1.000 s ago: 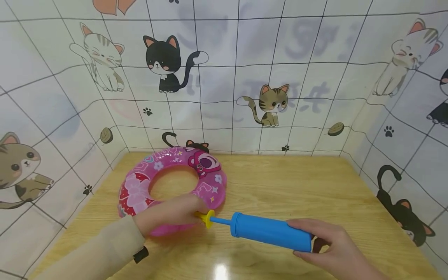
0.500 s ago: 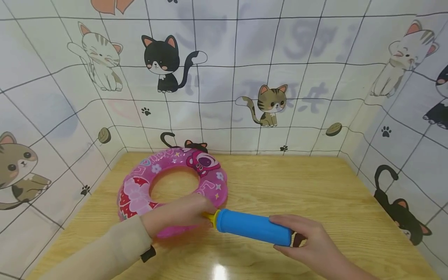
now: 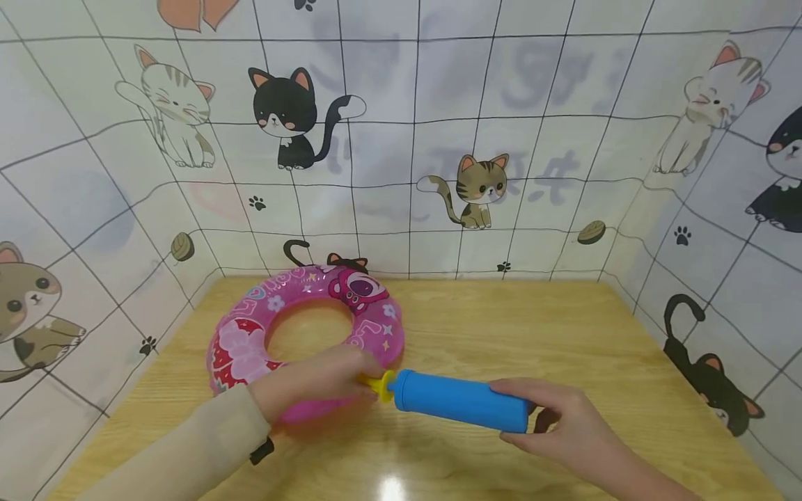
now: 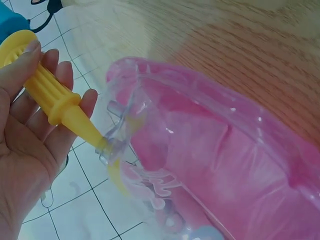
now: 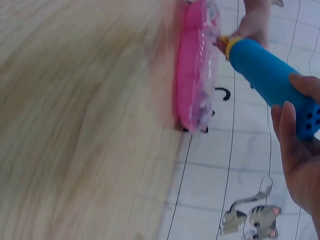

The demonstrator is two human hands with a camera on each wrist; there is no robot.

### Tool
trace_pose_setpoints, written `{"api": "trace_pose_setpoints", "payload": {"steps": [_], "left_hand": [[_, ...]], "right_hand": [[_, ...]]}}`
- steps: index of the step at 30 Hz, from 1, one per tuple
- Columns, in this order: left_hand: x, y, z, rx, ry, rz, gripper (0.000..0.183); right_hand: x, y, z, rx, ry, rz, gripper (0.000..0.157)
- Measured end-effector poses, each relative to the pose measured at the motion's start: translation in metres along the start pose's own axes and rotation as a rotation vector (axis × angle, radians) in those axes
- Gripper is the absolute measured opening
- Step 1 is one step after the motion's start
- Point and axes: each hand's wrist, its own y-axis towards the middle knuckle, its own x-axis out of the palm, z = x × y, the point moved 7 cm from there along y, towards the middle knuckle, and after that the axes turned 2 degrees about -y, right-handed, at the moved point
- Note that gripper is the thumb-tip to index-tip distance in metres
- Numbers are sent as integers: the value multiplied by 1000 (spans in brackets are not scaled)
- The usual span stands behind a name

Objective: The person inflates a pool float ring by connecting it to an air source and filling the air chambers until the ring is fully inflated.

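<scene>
A blue hand pump [image 3: 460, 401] with a yellow nozzle end [image 4: 52, 95] is held level between both hands. My left hand [image 3: 332, 376] pinches the yellow part between thumb and fingers. In the left wrist view, the yellow tip sits in the clear valve [image 4: 117, 137] of a pink inflatable swim ring [image 3: 241, 351]. My right hand [image 3: 564, 417] grips the far end of the blue barrel, and small holes show in its end face in the right wrist view. Between barrel and yellow flange a short bit of blue rod shows. My left forearm hides part of the ring.
The ring lies on a wooden table [image 3: 501, 334] toward the left, near the back wall. Walls covered with cat-printed grid sheeting [image 3: 388, 153] enclose the table at the back and both sides.
The barrel slid left along its rod until it met the yellow flange, then drew back slightly to the right. My left hand keeps hold of the yellow part; the ring barely shifts.
</scene>
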Motion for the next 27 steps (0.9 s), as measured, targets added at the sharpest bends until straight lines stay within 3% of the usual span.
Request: {"api": "trace_pose_setpoints", "payload": {"steps": [8, 17, 27], "left_hand": [[-2, -8, -7, -75, -14, 3, 17], [-3, -11, -16, -70, -16, 6, 14], [-2, -19, -28, -75, 6, 20, 12]], "right_hand": [[-31, -9, 13, 26, -30, -34, 51], [-57, -21, 29, 43, -60, -27, 54], [-75, -36, 37, 135, -126, -38, 56]]}}
